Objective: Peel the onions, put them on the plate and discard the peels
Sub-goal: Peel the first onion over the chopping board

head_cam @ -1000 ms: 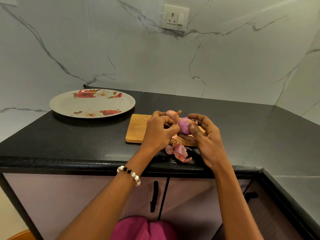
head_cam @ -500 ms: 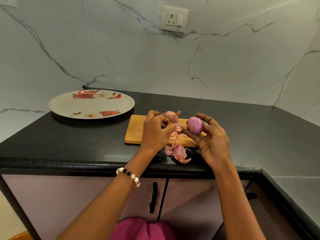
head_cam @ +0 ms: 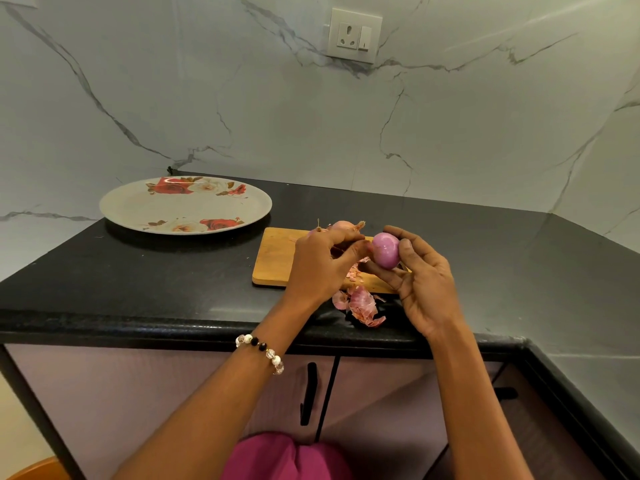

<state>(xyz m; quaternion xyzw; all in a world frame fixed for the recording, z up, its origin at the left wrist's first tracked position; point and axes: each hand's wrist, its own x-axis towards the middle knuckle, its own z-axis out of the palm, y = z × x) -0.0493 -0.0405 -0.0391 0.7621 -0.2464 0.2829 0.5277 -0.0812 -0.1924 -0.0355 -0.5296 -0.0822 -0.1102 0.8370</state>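
Backdrop: white marble-look wall with grey veins, and a white socket plate (head_cam: 354, 36) set high on it.
Surface: we see a black speckled stone surface (head_cam: 138, 271) with a rounded front edge, over pale cabinet doors with black handles.
Plate: round, flat, glossy plate (head_cam: 138, 209) printed with red and white roses, near the surface's back left corner, well apart from our hands.
Board: rectangular wooden cutting board (head_cam: 273, 258) with rounded corners, near the front edge of the surface.
Peeled onion: smooth, shiny, pink-purple peeled onion (head_cam: 386, 250), roundish, held above the board's right part.
Right hand: our right hand (head_cam: 426, 289) cradles the peeled onion between the thumb on its right side and the curled fingers (head_cam: 381, 275) beneath it.
Left hand: our left hand (head_cam: 318, 265) is pinched narrow, its fingertips touching the onion's left side; we cannot tell whether they grip a scrap of skin.
Unpeeled onion: papery tan unpeeled onion (head_cam: 344, 226) with a dry stem tip, on the board's back edge, behind the left hand.
Peels: thin, curled, pink peels (head_cam: 362, 304) lie on the surface just in front of the board, near the front edge; smaller flakes lie on the board.
Wrist: a bead bracelet (head_cam: 261, 351) of white and black beads circles the left wrist.
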